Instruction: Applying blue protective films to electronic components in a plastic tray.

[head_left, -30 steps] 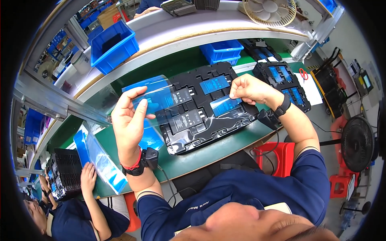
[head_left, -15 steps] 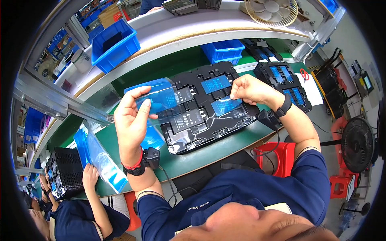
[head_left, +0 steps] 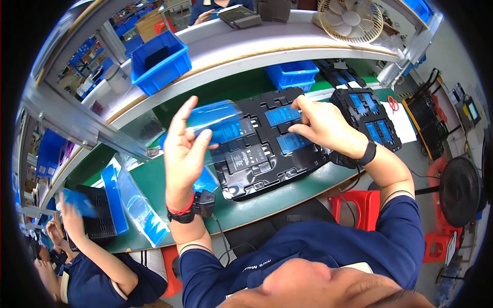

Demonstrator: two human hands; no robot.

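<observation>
Fingers (head_left: 306,105) of my right hand (head_left: 334,124), in the head view, are parted, index and thumb gaping above the three o'clock side of the black tray (head_left: 275,167); half a second ago they were pinched together at the edge of the lower blue-filmed pack (head_left: 294,144). That pack sits in the tray at about four o'clock, the upper blue-filmed pack (head_left: 280,116) at one, and an uncovered dark pack (head_left: 248,158) at eight. My left hand (head_left: 185,156), off the tray's nine o'clock side, keeps hold of a clear blue film sheet (head_left: 218,115), which overhangs the tray's ten o'clock corner; my index finger there now stands straighter and farther from the thumb. Toward eight o'clock, a co-worker's hand (head_left: 72,213) has risen from the film strips (head_left: 141,208) on the bench (head_left: 244,210), with a blurred blue piece (head_left: 80,202) at it.
</observation>
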